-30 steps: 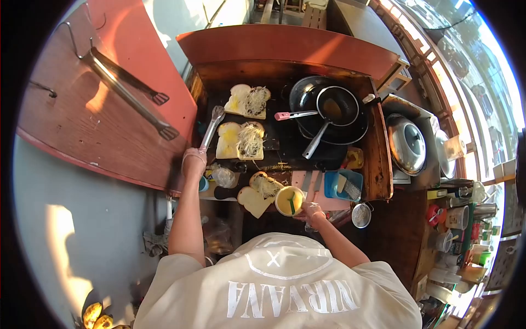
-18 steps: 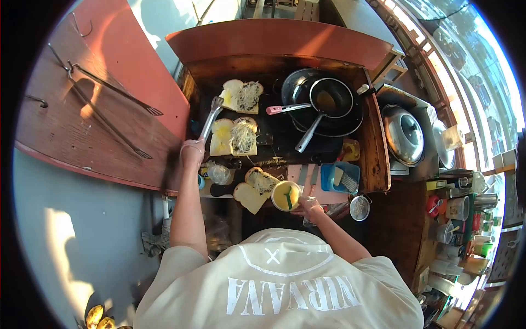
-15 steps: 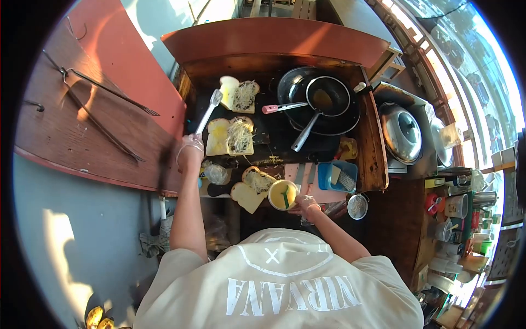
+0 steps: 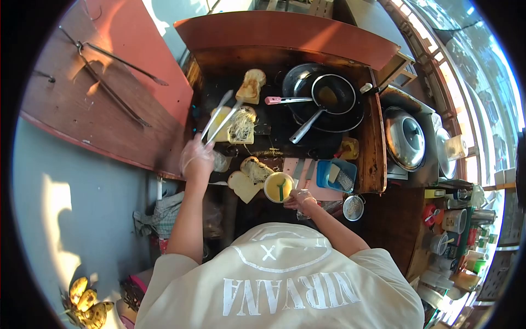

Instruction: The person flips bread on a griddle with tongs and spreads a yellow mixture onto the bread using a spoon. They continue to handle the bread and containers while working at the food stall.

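My left hand (image 4: 197,160), in a clear plastic glove, is closed on silver tongs (image 4: 220,119) whose arms are spread over the bread. Below their tips lies an open pair of slices (image 4: 241,129), one yellowed, the other heaped with pale shreds. Behind it sits a bread sandwich (image 4: 251,86), browned side up, on the dark griddle (image 4: 274,129). My gloved right hand (image 4: 301,200) grips the edge of a white tub (image 4: 279,187) of yellow spread with a green-handled utensil in it. Left of the tub rests another open pair of slices (image 4: 244,186), partly topped with shreds.
A small frying pan (image 4: 331,94) lies inside a larger black wok (image 4: 298,77) at the griddle's right. Nearer stand a blue container (image 4: 346,169) with a grater, knives (image 4: 303,172) on a pink board, and a small white bowl (image 4: 353,207). A wooden wall edges the right side.
The far slices have gone from open to closed, browned side up. My left hand and the tongs have moved to the nearer pair, the tongs spreading wider. My right hand stays at the tub.
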Tool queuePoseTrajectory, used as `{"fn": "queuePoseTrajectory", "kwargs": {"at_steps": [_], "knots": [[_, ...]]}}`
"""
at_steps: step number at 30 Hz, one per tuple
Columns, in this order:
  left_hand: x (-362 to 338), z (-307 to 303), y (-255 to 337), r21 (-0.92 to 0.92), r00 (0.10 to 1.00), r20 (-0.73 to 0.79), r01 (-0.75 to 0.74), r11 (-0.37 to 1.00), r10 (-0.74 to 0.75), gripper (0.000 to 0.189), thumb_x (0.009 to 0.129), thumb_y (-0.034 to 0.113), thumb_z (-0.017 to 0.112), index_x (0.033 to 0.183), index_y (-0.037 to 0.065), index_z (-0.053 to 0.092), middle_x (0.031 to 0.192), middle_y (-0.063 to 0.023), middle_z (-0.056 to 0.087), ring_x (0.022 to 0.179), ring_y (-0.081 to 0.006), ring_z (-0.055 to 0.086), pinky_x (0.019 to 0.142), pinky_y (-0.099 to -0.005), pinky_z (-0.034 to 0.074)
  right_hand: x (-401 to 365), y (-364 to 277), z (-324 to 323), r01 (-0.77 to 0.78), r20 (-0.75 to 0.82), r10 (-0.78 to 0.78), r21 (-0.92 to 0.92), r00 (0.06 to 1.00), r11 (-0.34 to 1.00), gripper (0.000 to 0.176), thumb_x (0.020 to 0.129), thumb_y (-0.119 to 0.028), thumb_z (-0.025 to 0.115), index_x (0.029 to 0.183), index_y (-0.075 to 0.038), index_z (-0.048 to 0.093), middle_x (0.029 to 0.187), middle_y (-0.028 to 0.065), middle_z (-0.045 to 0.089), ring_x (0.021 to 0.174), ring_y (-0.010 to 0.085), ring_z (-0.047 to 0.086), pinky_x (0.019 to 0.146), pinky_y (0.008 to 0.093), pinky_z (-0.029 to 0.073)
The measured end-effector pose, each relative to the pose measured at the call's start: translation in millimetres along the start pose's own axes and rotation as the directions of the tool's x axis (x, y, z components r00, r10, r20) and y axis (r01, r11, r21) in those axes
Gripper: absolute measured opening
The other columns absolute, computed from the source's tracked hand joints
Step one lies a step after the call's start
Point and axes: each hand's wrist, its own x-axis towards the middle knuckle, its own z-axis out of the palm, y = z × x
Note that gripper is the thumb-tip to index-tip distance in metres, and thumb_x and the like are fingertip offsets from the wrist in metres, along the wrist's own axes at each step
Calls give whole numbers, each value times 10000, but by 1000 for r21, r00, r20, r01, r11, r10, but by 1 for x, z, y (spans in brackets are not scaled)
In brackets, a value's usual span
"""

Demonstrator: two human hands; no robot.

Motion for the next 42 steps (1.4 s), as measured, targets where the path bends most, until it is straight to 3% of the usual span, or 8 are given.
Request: {"fn": "queuePoseTrajectory", "kwargs": {"at_steps": [6, 8, 17, 23, 26, 30, 35, 42], "knots": [[-115, 69, -121, -436, 831, 228, 554, 709, -508, 302, 942, 331, 616, 943, 30, 641, 671, -139, 613, 622, -300, 622, 577, -426, 485, -5, -2, -5, 46, 50, -46, -15, 998, 999, 288, 884, -127, 577, 1050, 108, 566, 1011, 268, 664, 872, 385, 702, 802, 474, 609], [-128, 33, -93, -423, 485, 650, 870, 252, -584, 336, 967, 383, 596, 890, 58, 637, 602, -58, 566, 450, -176, 517, 393, -337, 395, -5, 2, -8, 41, 76, -39, -23, 996, 999, 289, 893, -135, 580, 1049, 109, 566, 1014, 270, 663, 892, 389, 698, 822, 481, 602], [-132, 57, -53, -541, 470, 749, 841, -23, -468, 362, 970, 418, 596, 807, 95, 586, 609, -16, 544, 404, -110, 452, 333, -273, 333, -10, -8, -12, 11, 115, 7, -152, 993, 988, 440, 930, -217, 576, 1218, 108, 506, 1163, 279, 597, 1035, 439, 638, 898, 497, 567], [-124, 64, -37, -557, 520, 652, 822, 118, -551, 380, 980, 371, 591, 714, 101, 560, 547, 0, 492, 395, -96, 427, 334, -286, 289, -26, -7, -21, 37, 152, -7, -198, 988, 980, 469, 957, -341, 562, 1186, 66, 523, 1189, 241, 555, 1100, 412, 594, 977, 493, 511], [-143, 107, -58, -575, 722, 338, 666, 475, -603, 337, 973, 282, 596, 937, -34, 708, 567, -68, 536, 535, -165, 551, 532, -383, 433, -26, -6, -28, 19, 166, 8, -164, 986, 986, 510, 947, -366, 571, 1220, 60, 508, 1220, 246, 538, 1137, 416, 573, 1000, 501, 491], [-149, 92, -47, -513, 726, 296, 669, 538, -620, 339, 962, 296, 602, 1070, -10, 699, 641, -141, 609, 638, -260, 629, 645, -422, 470, -31, -6, -33, 7, 168, 19, -151, 986, 988, 480, 936, -356, 580, 1185, 52, 533, 1208, 240, 550, 1147, 421, 567, 1012, 506, 481], [-133, 37, -15, -93, 924, -17, 378, 921, -381, 363, 937, 372, 602, 1098, 66, 713, 844, -196, 692, 765, -367, 663, 688, -465, 510, -41, -8, -31, -2, 130, 22, -151, 991, 989, 430, 933, -340, 581, 1130, 41, 558, 1187, 233, 561, 1141, 417, 569, 1018, 501, 479], [-127, 21, -1, 209, 995, -20, 96, 973, -93, 365, 931, 356, 592, 1220, 144, 664, 971, -138, 706, 847, -306, 668, 739, -436, 533, -33, -3, -32, 2, 142, 16, -126, 990, 992, 436, 936, -333, 578, 1140, 51, 547, 1176, 229, 561, 1144, 422, 567, 1017, 507, 479]]}}
